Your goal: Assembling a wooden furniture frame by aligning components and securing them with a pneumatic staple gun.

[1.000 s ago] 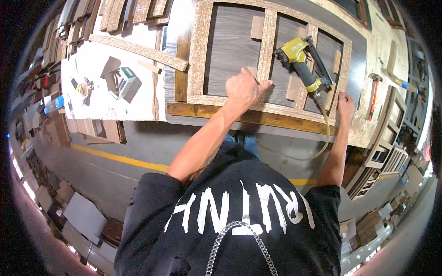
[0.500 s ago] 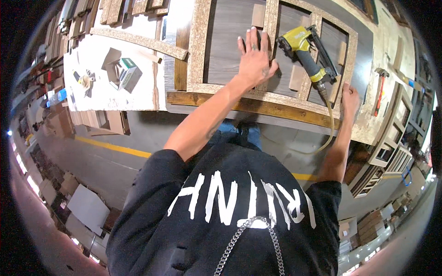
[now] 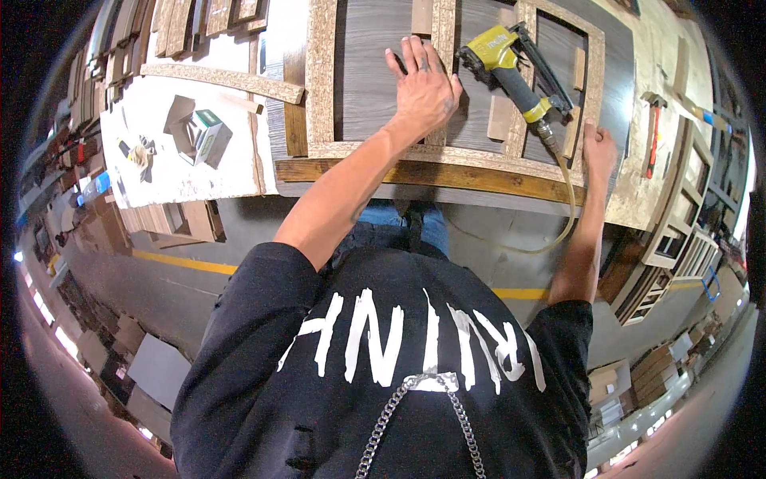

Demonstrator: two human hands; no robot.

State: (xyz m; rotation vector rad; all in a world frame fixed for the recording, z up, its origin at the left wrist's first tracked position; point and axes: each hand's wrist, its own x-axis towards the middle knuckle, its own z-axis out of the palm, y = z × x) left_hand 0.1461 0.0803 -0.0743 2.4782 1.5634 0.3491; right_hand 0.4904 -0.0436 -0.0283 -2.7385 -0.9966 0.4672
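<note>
A frame of chipboard strips lies on a dark grey wood-grain panel. My left hand rests palm down over the panel and a crossbar of the frame, its fingers apart and holding nothing. At the frame's right outer edge, near the front corner, my right hand has its fingers curled against the strip; some fingertips are hidden. Between my hands a yellow and black nail gun lies across the frame, with an air hose hanging from its handle. A brown wooden strip runs along the frame's front.
Left of the panel, an opened box stands on a white surface, close to a loose chipboard strip. Several wooden boards are piled behind. A red-handled hammer lies at the right. Wooden frames lean beyond the bench's right end.
The whole view has shifted, so bench and frame sit further left and higher in the picture. My left thumb has moved up closer to its fingers. The nail gun stays put on the frame.
</note>
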